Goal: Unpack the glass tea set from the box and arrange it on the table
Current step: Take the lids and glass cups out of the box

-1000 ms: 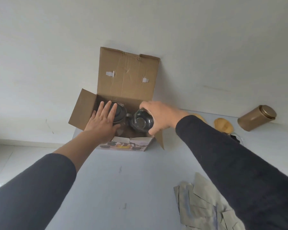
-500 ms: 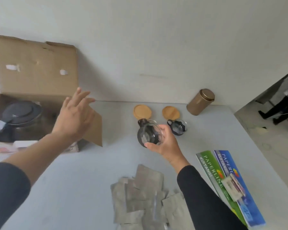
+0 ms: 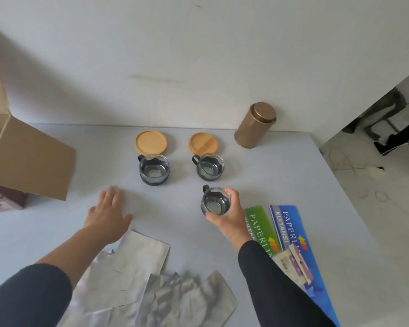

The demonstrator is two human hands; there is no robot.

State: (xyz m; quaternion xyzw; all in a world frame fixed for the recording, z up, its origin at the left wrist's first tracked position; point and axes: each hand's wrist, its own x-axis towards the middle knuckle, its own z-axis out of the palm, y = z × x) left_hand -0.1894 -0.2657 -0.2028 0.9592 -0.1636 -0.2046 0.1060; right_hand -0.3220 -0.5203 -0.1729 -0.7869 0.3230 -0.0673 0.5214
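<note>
Two small glass cups in dark sleeves already stand on the pale grey desk, one to the left and one to the right, each just in front of its own round bamboo coaster, the left coaster and the right coaster. A third glass cup with a black handle sits in the right hand, whose grip is clamped round the cup's near and right side, thumb on the near rim and fingers wrapped over the far edge. The cup is upright, mouth up, with its handle pointing far and left, the same way as the two standing cups' handles.

What matters for the coming move is the cup's place against that row: it hangs directly nearer than the right-hand cup, apart from it, over bare desk. I cannot tell whether its base touches the surface yet. Setting it straight down looks like it would start a second row in line with the right column, and the right hand is the one placed for that.

The left hand lies flat and spread, fingers apart, holding nothing, near the crumpled silver foil wrappers. The brown cardboard box is far off to the left, closer to that empty hand. A gold metal canister stands by the wall, and green and blue paper booklets lie just right of the held cup.
</note>
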